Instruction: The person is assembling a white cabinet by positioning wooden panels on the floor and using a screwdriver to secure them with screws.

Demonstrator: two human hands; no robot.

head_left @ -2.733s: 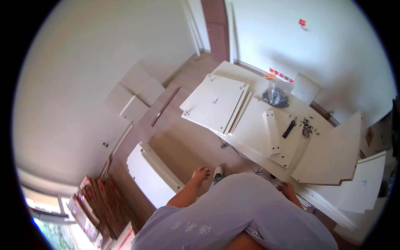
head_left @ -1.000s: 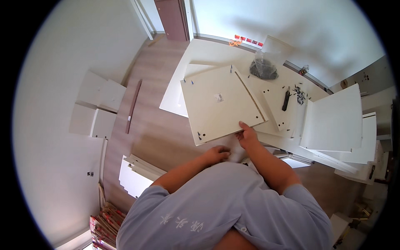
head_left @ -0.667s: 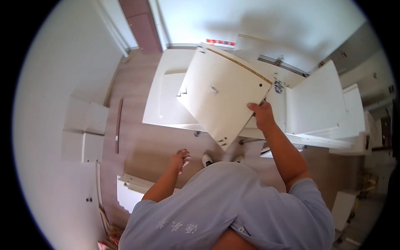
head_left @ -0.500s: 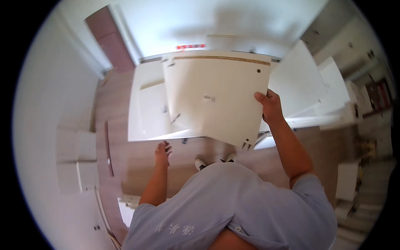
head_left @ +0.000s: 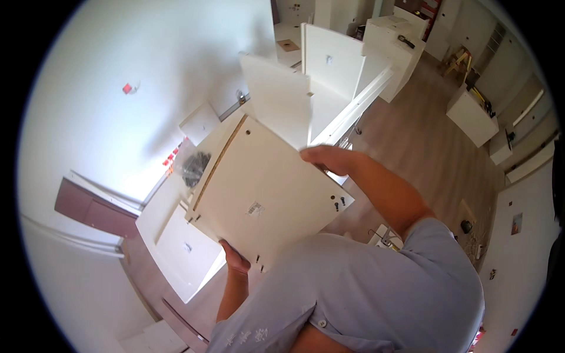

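A white furniture panel point(head_left: 268, 173) is tilted in front of my body, held between both hands. My right hand point(head_left: 331, 157) grips its right edge, the fingers partly hidden behind it. At the lower left edge my left hand point(head_left: 235, 257) is closed on the panel, with its fingers out of sight beneath. The panel has a bare brown strip along one edge, a small label point(head_left: 255, 208) in the middle, and dark connector pins point(head_left: 339, 203) near its corners.
A partly built white cabinet point(head_left: 341, 100) stands beyond my right hand. Another white panel point(head_left: 194, 259) lies at the left, near a clear bag of dark hardware point(head_left: 195, 167). White cabinets point(head_left: 474, 115) stand farther right on the wooden floor point(head_left: 406, 150).
My left hand has come up from beside the panel and taken hold of its edge. The view has turned to the right, and the panel is now closer to my body and tilted.
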